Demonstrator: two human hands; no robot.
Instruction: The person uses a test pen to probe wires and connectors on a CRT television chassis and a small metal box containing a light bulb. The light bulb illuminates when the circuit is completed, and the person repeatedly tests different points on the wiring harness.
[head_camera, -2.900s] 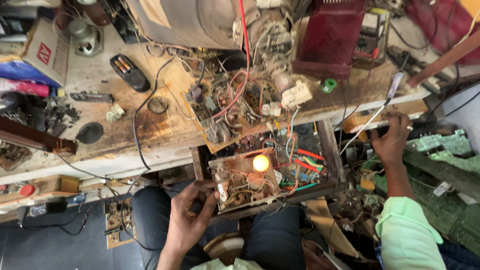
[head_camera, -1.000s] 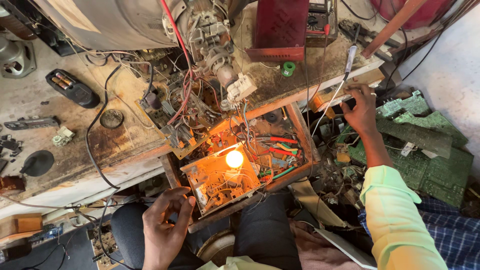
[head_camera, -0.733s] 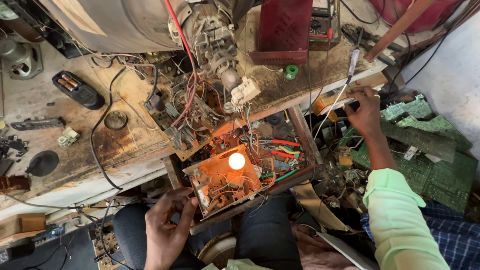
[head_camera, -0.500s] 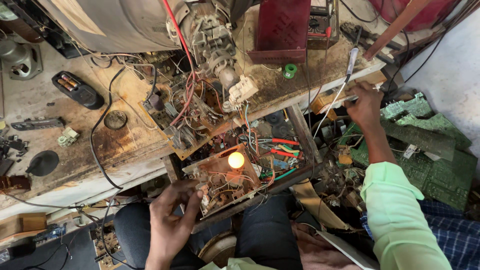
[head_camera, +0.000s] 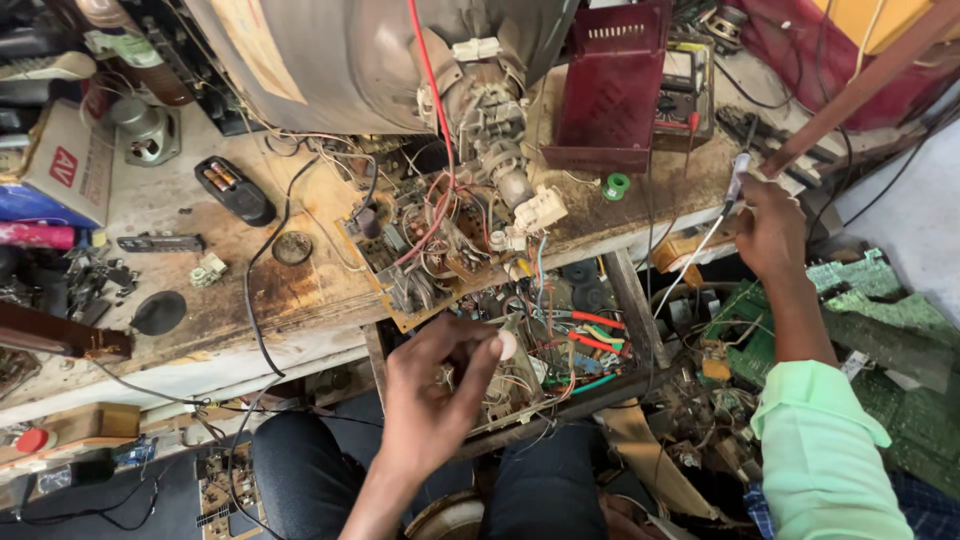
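While the left hand (head_camera: 432, 400) is held over the circuit board (head_camera: 540, 360) on the lap, a small white bulb (head_camera: 507, 345) is pinched at its fingertips; the right hand (head_camera: 770, 225) is closed around a white-tipped tool (head_camera: 738, 172) at the workbench (head_camera: 300, 290) edge

On the table (head_camera: 300, 290) we have the picture tube (head_camera: 370, 50) at twelve o'clock, its neck (head_camera: 495, 130) running down to a circuit board (head_camera: 430, 240) at the centre. A second circuit board (head_camera: 545, 350) sits below the table edge at six o'clock, our left hand (head_camera: 435, 390) over it. The remote control (head_camera: 233, 190) lies at ten o'clock, the multimeter (head_camera: 680, 90) at one o'clock. Our right hand (head_camera: 772, 225) is at three o'clock by the table edge.
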